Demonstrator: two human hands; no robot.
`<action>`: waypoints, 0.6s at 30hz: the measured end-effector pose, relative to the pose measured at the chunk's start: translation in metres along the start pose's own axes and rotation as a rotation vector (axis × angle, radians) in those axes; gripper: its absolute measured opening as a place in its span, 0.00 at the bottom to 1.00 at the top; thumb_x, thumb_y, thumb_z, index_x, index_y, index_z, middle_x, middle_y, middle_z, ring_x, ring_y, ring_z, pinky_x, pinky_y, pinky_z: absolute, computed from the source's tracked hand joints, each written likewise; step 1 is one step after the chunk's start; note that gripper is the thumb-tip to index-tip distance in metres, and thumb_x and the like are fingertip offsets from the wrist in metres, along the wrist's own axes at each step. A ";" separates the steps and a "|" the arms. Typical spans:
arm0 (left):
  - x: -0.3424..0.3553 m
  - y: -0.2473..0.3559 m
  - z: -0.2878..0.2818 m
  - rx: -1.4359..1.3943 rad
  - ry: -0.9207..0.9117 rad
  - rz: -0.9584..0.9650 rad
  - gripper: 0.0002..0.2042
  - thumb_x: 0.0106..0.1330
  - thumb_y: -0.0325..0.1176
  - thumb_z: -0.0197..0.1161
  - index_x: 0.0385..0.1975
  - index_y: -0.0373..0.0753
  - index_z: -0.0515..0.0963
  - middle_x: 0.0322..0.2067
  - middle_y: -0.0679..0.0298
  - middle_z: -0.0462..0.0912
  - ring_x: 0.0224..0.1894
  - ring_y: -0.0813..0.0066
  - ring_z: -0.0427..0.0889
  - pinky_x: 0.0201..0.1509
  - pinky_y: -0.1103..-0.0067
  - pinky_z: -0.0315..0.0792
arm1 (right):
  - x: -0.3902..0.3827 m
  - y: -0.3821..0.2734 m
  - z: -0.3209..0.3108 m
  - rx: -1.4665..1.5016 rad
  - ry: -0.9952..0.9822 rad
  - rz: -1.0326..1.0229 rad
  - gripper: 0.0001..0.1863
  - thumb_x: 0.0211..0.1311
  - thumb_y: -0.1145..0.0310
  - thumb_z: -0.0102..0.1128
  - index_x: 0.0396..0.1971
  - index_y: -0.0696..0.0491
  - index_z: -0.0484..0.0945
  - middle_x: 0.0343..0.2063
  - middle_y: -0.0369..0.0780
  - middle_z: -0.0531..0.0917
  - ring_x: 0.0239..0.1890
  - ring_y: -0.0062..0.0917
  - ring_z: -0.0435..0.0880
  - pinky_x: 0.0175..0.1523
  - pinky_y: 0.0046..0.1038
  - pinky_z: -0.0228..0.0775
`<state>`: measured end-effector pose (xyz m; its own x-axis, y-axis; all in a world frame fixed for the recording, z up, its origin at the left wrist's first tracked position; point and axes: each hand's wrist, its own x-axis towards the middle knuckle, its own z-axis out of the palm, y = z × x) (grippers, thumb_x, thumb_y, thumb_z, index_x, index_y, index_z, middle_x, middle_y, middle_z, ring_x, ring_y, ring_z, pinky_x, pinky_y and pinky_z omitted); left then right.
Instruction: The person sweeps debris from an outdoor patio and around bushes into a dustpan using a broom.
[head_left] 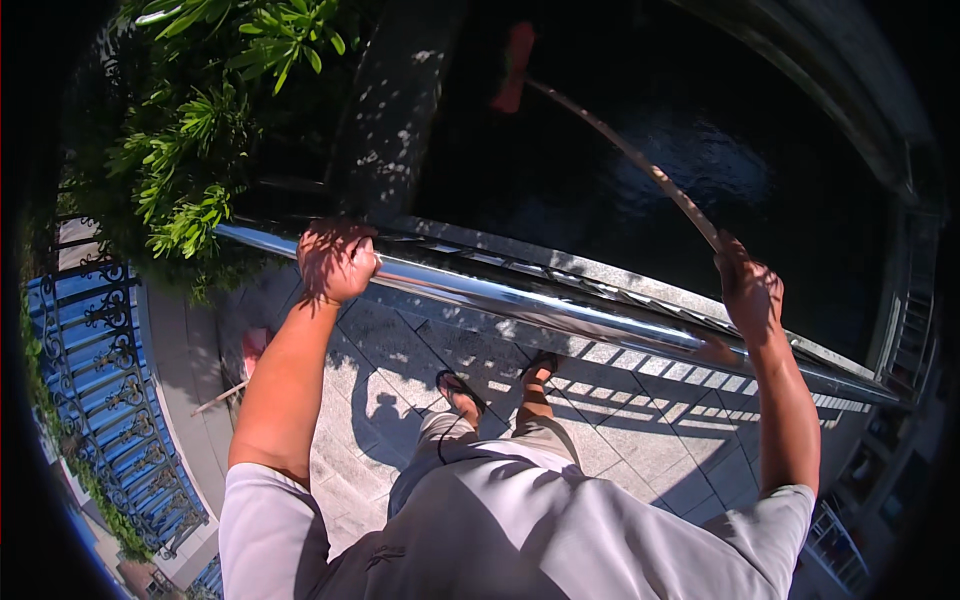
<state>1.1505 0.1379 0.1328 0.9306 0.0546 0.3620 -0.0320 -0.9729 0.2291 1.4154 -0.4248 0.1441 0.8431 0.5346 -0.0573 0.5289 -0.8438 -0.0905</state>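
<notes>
My left hand (338,262) is closed round a shiny metal handrail (470,287) that slants across the view. Beyond the rail, my right hand (750,290) grips the near end of a long wooden pole (640,162). The pole reaches forward and left over dark water (600,215). At its far end sits a red, elongated head (514,68), set crosswise; its exact kind is too dim to tell. My right forearm passes over the rail near its right part.
Green leafy branches (200,150) crowd the far left, next to a mottled stone ledge (385,130). On the paving (620,420) behind the rail are my sandalled feet. A red object (257,345) and a thin stick (218,398) show beside my left arm. Ornate black ironwork (110,370) stands at left.
</notes>
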 end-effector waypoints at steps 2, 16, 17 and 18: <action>-0.003 -0.003 0.001 0.000 -0.007 -0.005 0.11 0.59 0.41 0.66 0.33 0.42 0.91 0.31 0.59 0.91 0.36 0.54 0.90 0.47 0.62 0.81 | 0.008 -0.005 0.001 0.005 -0.019 -0.010 0.19 0.79 0.59 0.62 0.65 0.43 0.83 0.34 0.47 0.92 0.36 0.47 0.93 0.41 0.46 0.86; -0.001 -0.001 0.001 0.051 -0.021 -0.010 0.11 0.59 0.41 0.66 0.32 0.42 0.91 0.31 0.58 0.91 0.36 0.54 0.90 0.47 0.62 0.81 | 0.006 0.006 -0.012 0.292 -0.195 0.160 0.20 0.78 0.58 0.63 0.63 0.48 0.86 0.42 0.48 0.93 0.47 0.43 0.94 0.51 0.41 0.83; 0.000 0.001 0.000 0.035 0.004 -0.009 0.11 0.59 0.40 0.66 0.32 0.43 0.91 0.31 0.59 0.91 0.36 0.54 0.89 0.47 0.63 0.81 | 0.002 0.009 -0.017 0.367 -0.238 0.213 0.20 0.78 0.59 0.64 0.64 0.48 0.86 0.37 0.45 0.92 0.41 0.36 0.93 0.47 0.37 0.81; 0.001 0.003 0.000 0.020 0.028 -0.008 0.10 0.60 0.40 0.67 0.32 0.43 0.91 0.30 0.59 0.91 0.36 0.54 0.89 0.47 0.63 0.80 | -0.002 0.009 -0.022 0.442 -0.283 0.266 0.20 0.77 0.60 0.64 0.64 0.48 0.86 0.32 0.42 0.91 0.35 0.28 0.91 0.42 0.34 0.79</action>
<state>1.1519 0.1354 0.1339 0.9201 0.0688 0.3855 -0.0169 -0.9766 0.2146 1.4208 -0.4339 0.1653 0.8507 0.3497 -0.3924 0.1607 -0.8839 -0.4391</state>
